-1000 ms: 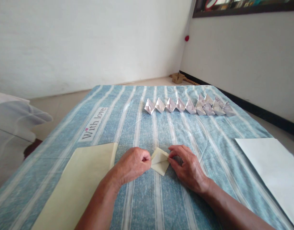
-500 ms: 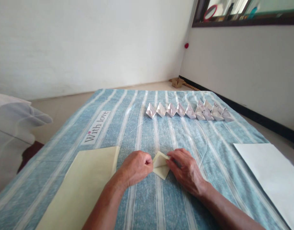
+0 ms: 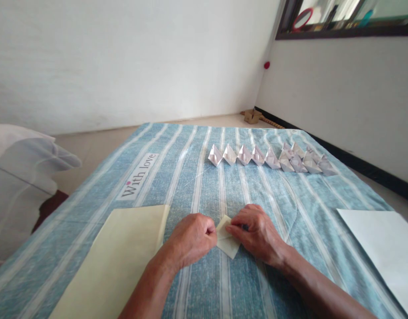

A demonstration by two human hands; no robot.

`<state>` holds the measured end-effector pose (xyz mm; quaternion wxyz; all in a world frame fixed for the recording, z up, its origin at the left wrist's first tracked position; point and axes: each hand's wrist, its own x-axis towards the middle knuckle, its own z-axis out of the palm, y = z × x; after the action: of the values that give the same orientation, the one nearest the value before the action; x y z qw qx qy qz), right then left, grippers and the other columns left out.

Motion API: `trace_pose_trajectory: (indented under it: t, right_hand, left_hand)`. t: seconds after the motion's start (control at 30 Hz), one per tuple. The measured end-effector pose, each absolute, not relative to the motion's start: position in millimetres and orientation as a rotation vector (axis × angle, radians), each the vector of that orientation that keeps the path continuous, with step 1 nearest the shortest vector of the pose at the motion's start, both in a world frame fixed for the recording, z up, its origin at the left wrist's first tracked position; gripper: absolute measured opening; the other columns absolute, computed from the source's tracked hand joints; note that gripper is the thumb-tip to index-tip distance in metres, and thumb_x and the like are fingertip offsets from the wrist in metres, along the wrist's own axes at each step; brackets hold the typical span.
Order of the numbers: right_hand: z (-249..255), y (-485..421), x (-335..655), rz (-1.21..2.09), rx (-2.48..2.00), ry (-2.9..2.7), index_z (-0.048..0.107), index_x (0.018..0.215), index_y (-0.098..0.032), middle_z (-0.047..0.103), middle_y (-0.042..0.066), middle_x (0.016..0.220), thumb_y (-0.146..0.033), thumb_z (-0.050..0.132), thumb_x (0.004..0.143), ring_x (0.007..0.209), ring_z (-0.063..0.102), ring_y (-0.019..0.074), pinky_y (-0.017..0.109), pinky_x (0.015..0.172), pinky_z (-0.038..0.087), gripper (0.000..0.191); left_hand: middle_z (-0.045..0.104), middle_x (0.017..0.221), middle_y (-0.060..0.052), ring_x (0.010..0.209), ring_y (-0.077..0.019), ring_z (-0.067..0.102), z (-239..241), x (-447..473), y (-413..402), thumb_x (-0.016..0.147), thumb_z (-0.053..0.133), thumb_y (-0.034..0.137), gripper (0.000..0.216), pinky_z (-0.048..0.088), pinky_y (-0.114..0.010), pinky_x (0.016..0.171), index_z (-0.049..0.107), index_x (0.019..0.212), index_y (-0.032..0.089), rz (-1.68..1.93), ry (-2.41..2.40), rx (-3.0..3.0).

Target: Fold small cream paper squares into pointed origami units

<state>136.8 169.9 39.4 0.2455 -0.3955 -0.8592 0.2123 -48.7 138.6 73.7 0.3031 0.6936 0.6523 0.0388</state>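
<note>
A small folded piece of pale yellow paper (image 3: 228,244) is held between my two hands, just above or on the striped blue cloth. My left hand (image 3: 197,235) is closed, its thumb and fingers pinching the paper's left corner. From the other side, my right hand (image 3: 257,230) grips the upper right part, with the thumb lying over the paper's face. Some of the paper's right side is hidden behind the right fingers. Beyond the hands stands a row of several folded paper boats (image 3: 244,155), bunched closer together at the right end.
Pale yellow sheets (image 3: 120,252) lie at my left, and white paper (image 3: 383,248) lies at the right. The striped cloth (image 3: 177,195) bears a "With love" print. Sheer white fabric (image 3: 21,186) hangs at the far left. A small cardboard box (image 3: 252,116) sits on the floor behind.
My right thumb has shifted left across the folded paper, covering more of its face. The paper has turned slightly. The whole view has shifted a little.
</note>
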Motion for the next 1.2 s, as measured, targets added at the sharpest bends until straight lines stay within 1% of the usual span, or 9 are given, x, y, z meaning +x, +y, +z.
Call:
trace_pose_trajectory:
  t: [0.13, 0.17, 0.3, 0.47, 0.63, 0.9, 1.07, 1.2]
  right_hand:
    - [40, 172, 136, 0.703, -1.102, -2.248, 0.07, 0.074, -0.02, 0.063, -0.003, 0.061, -0.019, 0.072, 0.078, 0.062, 0.056, 0.0132, 0.032, 0.077, 0.038, 0.005]
    - [40, 173, 135, 0.708, -1.105, -2.241, 0.071, 0.074, -0.02, 0.063, -0.003, 0.06, -0.018, 0.072, 0.078, 0.062, 0.055, 0.0133, 0.033, 0.077, 0.038, 0.004]
    - [38, 174, 132, 0.649, -1.097, -2.248, 0.064, 0.061, -0.019, 0.059, -0.004, 0.055, -0.012, 0.065, 0.08, 0.06, 0.051, 0.0128, 0.033, 0.077, 0.037, 0.021]
    - [34, 172, 130, 0.558, -1.075, -2.249, 0.057, 0.055, -0.018, 0.055, -0.004, 0.053, -0.011, 0.063, 0.081, 0.058, 0.047, 0.0116, 0.034, 0.078, 0.035, 0.028]
    - [29, 171, 133, 0.462, -1.015, -2.267, 0.056, 0.058, -0.018, 0.055, -0.002, 0.056, -0.016, 0.059, 0.087, 0.059, 0.048, 0.0128, 0.034, 0.076, 0.036, 0.029]
    - [26, 169, 134, 0.322, -0.995, -2.312, 0.058, 0.062, -0.019, 0.056, -0.001, 0.059, -0.019, 0.054, 0.092, 0.062, 0.053, 0.0143, 0.034, 0.078, 0.038, 0.03]
    - [25, 169, 133, 0.225, -0.968, -2.319, 0.057, 0.061, -0.019, 0.056, 0.0, 0.059, -0.02, 0.052, 0.094, 0.061, 0.049, 0.0142, 0.032, 0.073, 0.037, 0.033]
    - [24, 169, 133, 0.221, -0.97, -2.308, 0.058, 0.061, -0.019, 0.056, 0.001, 0.06, -0.02, 0.053, 0.093, 0.062, 0.047, 0.0152, 0.03, 0.069, 0.036, 0.033]
  left_hand:
    - [0.051, 0.055, 0.002, 0.058, -0.0126, 0.05, 73, -48, 139, 0.07, 0.048, 0.016, 0.017, 0.028, -0.023, 0.053, 0.06, 0.058, 0.017, 0.117, 1.731, 1.812]
    - [0.051, 0.055, 0.002, 0.058, -0.0125, 0.05, 73, -48, 139, 0.07, 0.048, 0.016, 0.017, 0.027, -0.023, 0.053, 0.059, 0.057, 0.017, 0.117, 1.727, 1.812]
    - [0.05, 0.055, 0.002, 0.057, -0.012, 0.049, 72, -49, 139, 0.069, 0.047, 0.016, 0.017, 0.027, -0.024, 0.052, 0.058, 0.056, 0.017, 0.122, 1.72, 1.814]
    - [0.052, 0.055, 0.003, 0.056, -0.0118, 0.05, 74, -51, 137, 0.069, 0.051, 0.02, 0.015, 0.029, -0.023, 0.052, 0.061, 0.058, 0.017, 0.166, 1.696, 1.745]
    - [0.057, 0.057, 0.002, 0.057, -0.0125, 0.052, 73, -56, 137, 0.067, 0.053, 0.021, 0.013, 0.031, -0.023, 0.052, 0.064, 0.061, 0.017, 0.164, 1.687, 1.698]
    - [0.053, 0.056, 0.002, 0.058, -0.013, 0.052, 73, -58, 137, 0.07, 0.051, 0.021, 0.016, 0.031, -0.024, 0.054, 0.061, 0.058, 0.018, 0.153, 1.669, 1.764]
    - [0.052, 0.056, 0.002, 0.058, -0.0129, 0.051, 72, -58, 136, 0.072, 0.051, 0.022, 0.018, 0.029, -0.024, 0.053, 0.06, 0.057, 0.017, 0.146, 1.668, 1.789]
    - [0.052, 0.056, 0.002, 0.058, -0.0128, 0.051, 71, -58, 136, 0.072, 0.05, 0.02, 0.018, 0.029, -0.025, 0.054, 0.059, 0.057, 0.017, 0.155, 1.659, 1.807]
